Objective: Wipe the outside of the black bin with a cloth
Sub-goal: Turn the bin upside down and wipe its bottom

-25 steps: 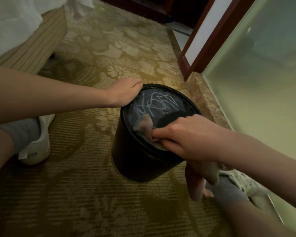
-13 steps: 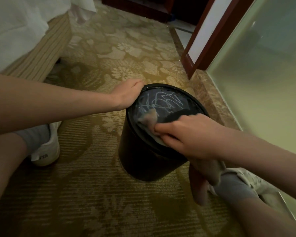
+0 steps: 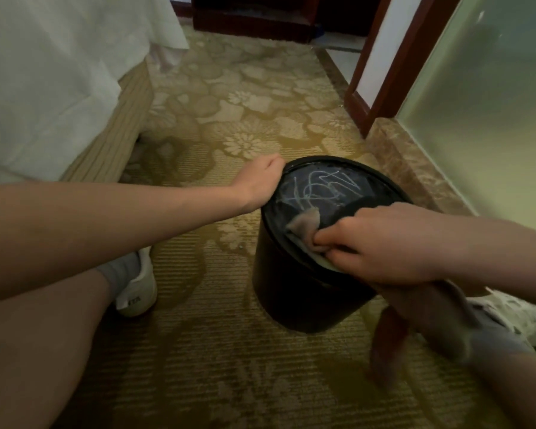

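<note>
Both forearms are bare, with no sleeves in view, and the legs are bare too. Each foot wears a grey ankle sock (image 3: 118, 269) inside a white sneaker (image 3: 138, 294) with small dark lettering on its heel.

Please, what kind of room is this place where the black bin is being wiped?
Probably a hotel bedroom: a bed with white sheets, patterned floral carpet and a frosted glass partition, likely a bathroom wall.
</note>
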{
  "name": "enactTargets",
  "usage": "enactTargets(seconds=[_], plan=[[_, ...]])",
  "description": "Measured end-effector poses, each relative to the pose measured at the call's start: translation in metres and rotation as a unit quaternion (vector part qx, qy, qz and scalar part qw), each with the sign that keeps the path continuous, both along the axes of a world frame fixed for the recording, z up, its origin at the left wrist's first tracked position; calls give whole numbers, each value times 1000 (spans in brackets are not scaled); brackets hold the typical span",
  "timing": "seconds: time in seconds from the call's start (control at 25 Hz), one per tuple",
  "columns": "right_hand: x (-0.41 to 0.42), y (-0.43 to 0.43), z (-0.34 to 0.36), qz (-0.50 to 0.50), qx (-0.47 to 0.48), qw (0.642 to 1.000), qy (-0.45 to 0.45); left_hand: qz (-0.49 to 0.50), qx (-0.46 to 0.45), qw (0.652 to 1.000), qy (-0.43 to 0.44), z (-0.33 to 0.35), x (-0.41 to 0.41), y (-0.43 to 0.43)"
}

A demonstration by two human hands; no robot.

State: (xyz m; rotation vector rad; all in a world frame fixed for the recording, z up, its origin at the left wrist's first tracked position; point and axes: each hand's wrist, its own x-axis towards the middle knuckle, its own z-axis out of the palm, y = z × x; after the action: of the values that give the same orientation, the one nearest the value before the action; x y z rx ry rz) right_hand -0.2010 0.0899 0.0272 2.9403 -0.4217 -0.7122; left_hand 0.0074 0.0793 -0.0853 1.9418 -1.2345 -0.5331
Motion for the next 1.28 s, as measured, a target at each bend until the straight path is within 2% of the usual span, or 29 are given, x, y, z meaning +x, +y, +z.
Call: enactTargets(seconds=[0.08, 0.16, 0.24, 0.4, 0.52, 0.64, 0.8, 0.92, 1.0, 1.16, 1.28], plan=[[20, -6, -16, 2, -74, 995, -62, -1, -4, 1000, 12, 2, 0, 0], [37, -16, -25, -8, -87, 991, -99, 1, -12, 999, 51, 1, 0, 1], [41, -27, -25, -20, -45, 995, -89, -2, -20, 995, 93, 3, -1, 4], [19, -20, -7, -20, 74, 997, -3, -16, -17, 996, 87, 7, -4, 11], [22, -9, 0, -30, 38, 999, 13, -16, 3, 995, 96, 12, -5, 13], [48, -19, -14, -57, -15, 998, -36, -23, 6, 988, 153, 16, -2, 13], [49, -31, -18, -53, 26, 997, -55, -42, 44, 974, 217, 23, -1, 18], [26, -19, -6, -51, 58, 997, 2, -61, 40, 974, 213, 24, -1, 20], [19, -10, -3, -46, 45, 998, 13, -64, 42, 975, 210, 23, -1, 20], [40, -18, -15, -58, -43, 997, -28, -39, 37, 977, 205, 24, -5, 20], [48, -30, -22, -67, -37, 995, -57, -46, 40, 980, 188, 26, -6, 21]])
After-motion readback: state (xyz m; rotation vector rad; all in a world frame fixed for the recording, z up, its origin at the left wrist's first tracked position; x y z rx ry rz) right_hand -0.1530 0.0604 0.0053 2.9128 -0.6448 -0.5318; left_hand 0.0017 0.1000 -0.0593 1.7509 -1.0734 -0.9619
